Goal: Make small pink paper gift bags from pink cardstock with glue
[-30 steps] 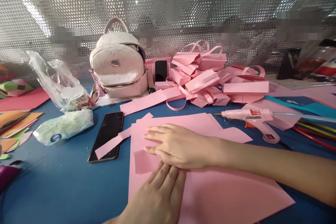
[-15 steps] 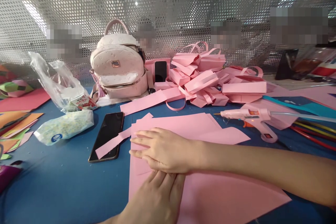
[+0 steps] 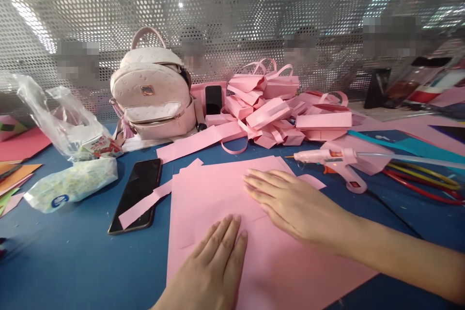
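Pink paper sheets (image 3: 203, 184) lie flat in front of me on the blue table, with faint crease or cut lines on top. My left hand (image 3: 210, 266) rests palm down on the near part of the paper, fingers stretched out. Farther right and higher up, my right hand (image 3: 290, 198) presses flat on the same paper, its fingers pointing left. Neither hand grips anything. A pink glue gun (image 3: 330, 157) lies just beyond the right hand. To the left, a narrow pink paper strip (image 3: 145, 208) crosses a black phone (image 3: 140, 189).
Behind the paper stand a cream backpack (image 3: 152, 92), a second phone (image 3: 213, 99) and a heap of folded pink paper pieces (image 3: 272, 106). On the left are a tissue pack (image 3: 72, 184) and a clear plastic bag (image 3: 58, 116). A black cord (image 3: 394, 213) runs at right.
My right hand has slid right across the paper, off the left hand it partly covered, and the paper beneath now shows. The whole view has shifted slightly.
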A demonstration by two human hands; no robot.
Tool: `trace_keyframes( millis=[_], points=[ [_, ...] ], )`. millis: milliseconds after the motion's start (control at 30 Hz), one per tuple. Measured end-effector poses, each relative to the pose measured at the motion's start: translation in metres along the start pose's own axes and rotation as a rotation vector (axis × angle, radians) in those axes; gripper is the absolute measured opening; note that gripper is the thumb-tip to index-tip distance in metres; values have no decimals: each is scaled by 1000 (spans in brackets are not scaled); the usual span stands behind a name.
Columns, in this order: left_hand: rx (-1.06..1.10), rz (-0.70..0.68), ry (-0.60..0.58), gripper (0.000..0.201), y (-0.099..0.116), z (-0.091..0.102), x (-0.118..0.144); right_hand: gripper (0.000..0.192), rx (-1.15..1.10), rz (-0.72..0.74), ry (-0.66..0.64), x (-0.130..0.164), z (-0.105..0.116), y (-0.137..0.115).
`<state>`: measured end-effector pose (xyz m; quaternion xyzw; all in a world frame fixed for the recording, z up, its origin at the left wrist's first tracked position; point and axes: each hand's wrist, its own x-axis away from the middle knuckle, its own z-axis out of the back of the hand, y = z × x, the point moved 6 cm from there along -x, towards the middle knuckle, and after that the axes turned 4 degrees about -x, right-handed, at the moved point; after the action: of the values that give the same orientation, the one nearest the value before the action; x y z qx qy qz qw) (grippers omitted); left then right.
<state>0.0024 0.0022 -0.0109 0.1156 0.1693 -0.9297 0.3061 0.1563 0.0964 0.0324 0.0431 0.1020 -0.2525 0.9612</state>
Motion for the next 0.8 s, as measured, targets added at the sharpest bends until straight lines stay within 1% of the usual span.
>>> trace_keyframes(
  millis=[167, 367, 500, 600, 667, 700, 767, 800],
  points=[
    [5, -10, -30, 69, 1, -1, 0, 44, 184, -47, 38, 28, 1, 14],
    [-7, -18, -26, 69, 1, 1, -3, 47, 388, -118, 50, 48, -6, 23],
    [30, -10, -37, 81, 0, -1, -1, 47, 464, -207, 68, 58, -10, 30],
    [58, -2, -56, 89, 1, -4, 2, 51, 473, -274, 51, 61, -10, 31],
    [57, -6, -63, 88, 1, -3, 2, 55, 471, -304, 26, 61, -10, 31],
    [59, -7, -44, 85, 0, 0, 1, 56, 475, -313, 15, 61, -10, 31],
    [116, -19, -11, 77, -5, 9, -4, 58, 490, -316, 9, 61, -10, 30],
    [170, -7, 15, 70, -10, 16, -8, 58, 501, -314, 9, 61, -10, 30]
  ],
)
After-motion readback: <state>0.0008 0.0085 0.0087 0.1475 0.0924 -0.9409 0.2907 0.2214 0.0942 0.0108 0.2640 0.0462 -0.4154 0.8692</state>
